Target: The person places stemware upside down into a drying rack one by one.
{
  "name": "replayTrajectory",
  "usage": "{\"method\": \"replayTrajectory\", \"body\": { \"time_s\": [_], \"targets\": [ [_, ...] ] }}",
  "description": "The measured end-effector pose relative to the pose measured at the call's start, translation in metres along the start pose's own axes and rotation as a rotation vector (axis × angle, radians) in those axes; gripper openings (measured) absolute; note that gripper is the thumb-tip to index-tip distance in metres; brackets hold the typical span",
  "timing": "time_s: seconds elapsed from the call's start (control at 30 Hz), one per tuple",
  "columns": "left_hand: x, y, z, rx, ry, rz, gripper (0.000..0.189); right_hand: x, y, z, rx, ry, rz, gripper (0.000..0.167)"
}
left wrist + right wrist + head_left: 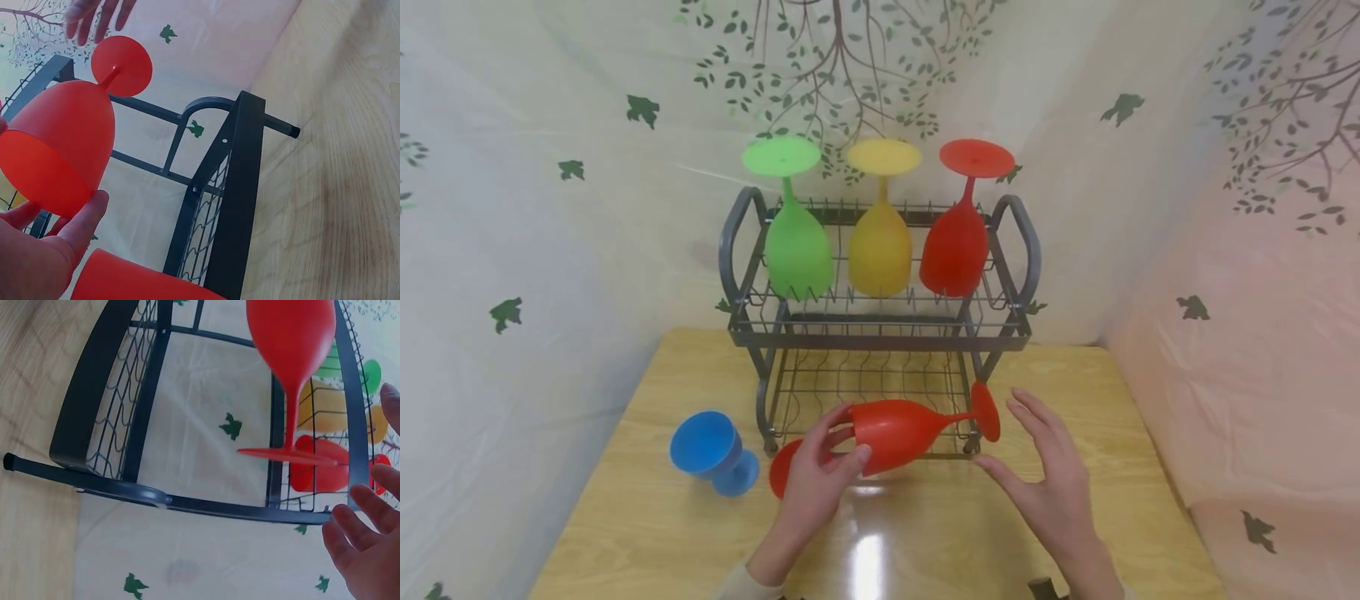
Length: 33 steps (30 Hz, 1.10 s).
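Observation:
My left hand (820,467) pinches the rim of a red plastic wine goblet (898,429), its thumb at the front and its fingers behind. The goblet is held on its side in front of the dish rack, with its stem and round foot pointing right. Close to that foot is my right hand (1048,479), fingers and thumb spread, touching nothing. Partly hidden behind my left hand is another red object (780,468) on the table; its cut-off side shows in the left wrist view too. Left of it is a blue stemmed cup (703,444).
A dark two-tier dish rack (880,342) stands at the table's back. On its upper tier, green (799,250), yellow (880,250) and red (955,250) goblets stand upside down. Patterned cloth (587,250) hangs behind and along both sides of the wooden table (647,533).

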<state>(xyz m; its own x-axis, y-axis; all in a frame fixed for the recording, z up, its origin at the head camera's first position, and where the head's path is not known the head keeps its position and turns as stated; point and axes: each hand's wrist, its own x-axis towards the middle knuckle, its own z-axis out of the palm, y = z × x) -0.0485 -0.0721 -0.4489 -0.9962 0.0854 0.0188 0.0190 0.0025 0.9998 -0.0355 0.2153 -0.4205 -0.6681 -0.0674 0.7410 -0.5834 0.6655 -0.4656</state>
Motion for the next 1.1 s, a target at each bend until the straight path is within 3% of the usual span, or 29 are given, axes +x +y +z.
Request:
{"method": "replayTrajectory", "body": {
  "time_s": [0.4, 0.7, 0.93, 1.1],
  "targets": [
    [-0.002, 0.005, -0.005, -0.043, 0.021, -0.044, 0.064, -0.015, 0.005, 0.002, 0.089, -0.025, 0.254, 0.082],
    [-0.004, 0.007, -0.007, -0.066, 0.04, -0.038, 0.06, -0.026, 0.004, 0.017, 0.327, -0.019, 0.428, 0.081],
    [-0.005, 0.009, -0.01, -0.094, 0.04, -0.042, 0.058, -0.032, -0.002, 0.032, 0.451, -0.044, 0.633, 0.07],
    [-0.004, 0.006, -0.01, -0.102, 0.036, -0.04, 0.058, -0.033, -0.006, 0.042, 0.558, -0.048, 0.661, 0.061]
  ]
}}
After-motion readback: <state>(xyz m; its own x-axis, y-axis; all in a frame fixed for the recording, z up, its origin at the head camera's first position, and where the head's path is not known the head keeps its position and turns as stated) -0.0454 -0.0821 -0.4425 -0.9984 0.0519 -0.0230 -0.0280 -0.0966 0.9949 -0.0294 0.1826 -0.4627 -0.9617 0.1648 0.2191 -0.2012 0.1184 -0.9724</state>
